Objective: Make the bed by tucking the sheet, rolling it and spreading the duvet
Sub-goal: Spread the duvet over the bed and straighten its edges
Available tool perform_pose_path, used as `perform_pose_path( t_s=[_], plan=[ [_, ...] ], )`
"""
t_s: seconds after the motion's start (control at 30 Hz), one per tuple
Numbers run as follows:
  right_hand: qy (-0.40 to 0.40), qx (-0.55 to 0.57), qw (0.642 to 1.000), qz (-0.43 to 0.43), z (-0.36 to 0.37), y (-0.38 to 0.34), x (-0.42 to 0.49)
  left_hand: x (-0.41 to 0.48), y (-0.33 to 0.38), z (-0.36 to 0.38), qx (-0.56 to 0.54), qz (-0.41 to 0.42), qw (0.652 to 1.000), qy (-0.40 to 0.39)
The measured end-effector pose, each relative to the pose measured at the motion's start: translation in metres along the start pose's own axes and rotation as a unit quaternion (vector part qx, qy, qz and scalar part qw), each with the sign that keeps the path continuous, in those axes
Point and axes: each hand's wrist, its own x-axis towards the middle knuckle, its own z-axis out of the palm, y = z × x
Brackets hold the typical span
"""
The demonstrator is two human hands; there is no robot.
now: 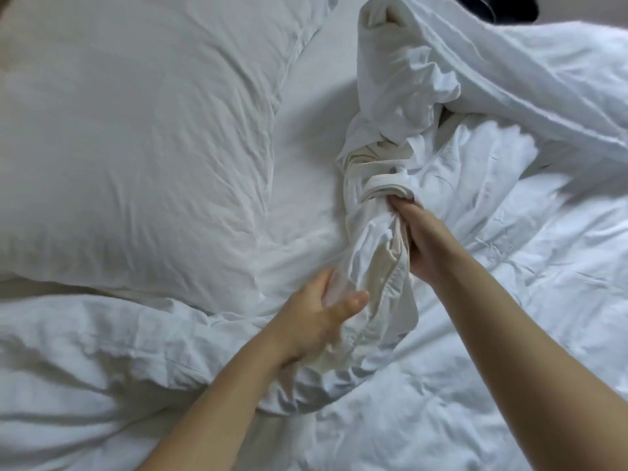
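**Both hands clamp a twisted roll of white sheet at mid-bed**

The rolled sheet (370, 273) lies as a long, twisted bundle of white cloth with cream-toned folds inside it. It runs from about 12 o'clock near the top edge, through the centre, and ends in a bunched tail toward 6 o'clock.

The left hand (319, 321), just below centre toward 7 o'clock, grips the lower stretch of the roll. Its thumb lies across the front of the cloth and its fingers wrap round behind, out of sight.

The right hand (421, 239), just right of centre toward 3 o'clock, grips the roll higher up. Its fingers are curled tightly into the cloth, just below a tight band of wound fabric. Both forearms are bare and come in from the bottom edge, at about 6 and 5 o'clock.

The duvet (492, 334), white and rumpled, fills the view from 3 o'clock round to 8 o'clock, and the tail of the roll rests on it. A large white pillow (136, 147) fills the 9 to 11 o'clock area. A flat strip of bed surface (306, 130) shows between the pillow and the roll. At 1 o'clock, at the top edge, a dark object (492, 5) shows behind the cloth, too cropped to identify.
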Motion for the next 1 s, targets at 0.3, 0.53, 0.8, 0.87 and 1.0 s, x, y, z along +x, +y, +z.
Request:
perform_pose_path(
  t_s=[0.3, 0.53, 0.8, 0.87, 1.0],
  plan=[
    [-0.059, 0.078, 0.99, -0.1, 0.091, -0.086, 0.023, 0.005, 0.044, -0.073, 0.048, 0.029, 0.993, 0.108],
    [0.004, 0.092, 0.989, -0.117, 0.15, -0.122, 0.055, -0.002, 0.054, -0.135, 0.072, 0.071, 0.982, 0.161],
    [0.033, 0.052, 0.98, -0.187, 0.22, -0.175, 0.07, -0.001, 0.066, -0.213, 0.233, 0.15, 0.893, 0.355],
    [0.042, 0.011, 0.978, -0.205, 0.238, -0.182, 0.074, -0.002, 0.071, -0.251, 0.226, 0.187, 0.868, 0.401],
    [0.057, -0.124, 0.959, -0.247, 0.28, -0.193, 0.081, -0.009, 0.093, -0.323, 0.214, 0.228, 0.813, 0.491]
  ],
)
